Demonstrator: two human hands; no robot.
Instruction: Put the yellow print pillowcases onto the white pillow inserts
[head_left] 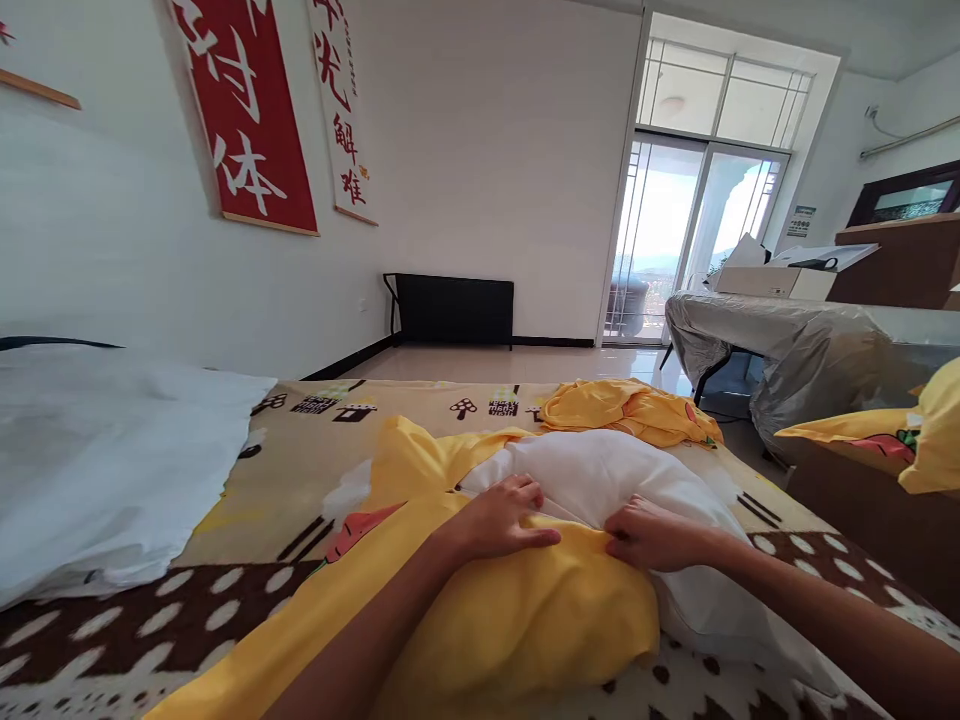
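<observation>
Nearest to you, a yellow cover (480,620) lies bunched on the patterned blanket (210,600), drawn over part of a white pillow (615,470), whose exposed bulk swells out beyond and to the right of it. Your left grip (487,522) rests where yellow cloth meets white, thumb and bent fingers apart; whether it pinches any cloth, you cannot be certified either way. Your right grip (651,532) is closed on the edge of the yellow cover. The step in hand is judged to be handling that edge against the filling; any further move calls for a firm hold on the edge, with the white bulk managed separately. Slack folds and the pillow's soft bulge are the likely hindrances, since either could bunch under your fingers. To your left, a white cloth piece (112,470) spreads over the blanket, well apart from your grips. Just past the pillow, a crumpled yellow bundle (630,412) sits near the blanket's far edge. Off to the right, a yellow cushion (937,440) with a red print is partly in view. Farther out stand a plastic-draped table (825,340) bearing an open white box (776,281), a black panel (456,310) against the wall and, at the back, glazed doors (656,225).
</observation>
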